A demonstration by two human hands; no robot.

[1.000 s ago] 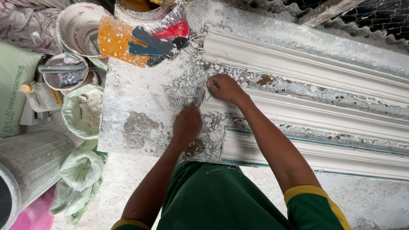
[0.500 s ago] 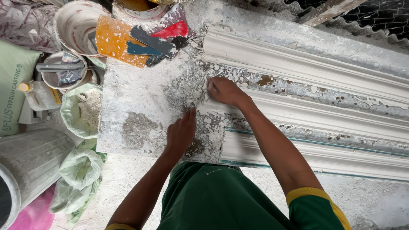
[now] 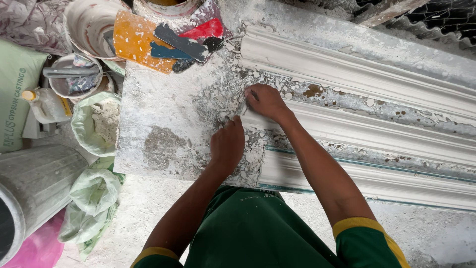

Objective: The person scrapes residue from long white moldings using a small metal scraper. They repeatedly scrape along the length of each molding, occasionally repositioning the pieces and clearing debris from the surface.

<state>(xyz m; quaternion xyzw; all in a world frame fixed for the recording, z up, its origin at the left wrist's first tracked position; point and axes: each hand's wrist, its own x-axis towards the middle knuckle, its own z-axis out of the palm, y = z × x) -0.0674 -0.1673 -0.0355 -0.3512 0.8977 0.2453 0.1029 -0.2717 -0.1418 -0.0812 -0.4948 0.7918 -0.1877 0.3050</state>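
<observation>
Three long white plaster cornice mouldings lie side by side on a plaster-crusted work table (image 3: 163, 114). My right hand (image 3: 265, 101) rests on the left end of the middle moulding (image 3: 377, 136) and pinches a small pale scraper blade (image 3: 243, 107) against it. Just below, my left hand (image 3: 228, 144) lies knuckles up on the table at the same end, its fingertips close to the blade. Its fingers are bunched, and I cannot see whether they hold anything. Plaster flakes lie scattered around both hands.
Coloured plastic spreaders (image 3: 163, 42) lie at the table's far edge, by a plaster-stained bucket (image 3: 89, 22). To the left are a small bowl with a tool (image 3: 74, 77), a bag of white powder (image 3: 96, 121), a green sack (image 3: 17, 94) and a grey bin (image 3: 34, 186).
My left hand has slid up and to the right, closer to the right hand. The right hand has stayed at the moulding's end.
</observation>
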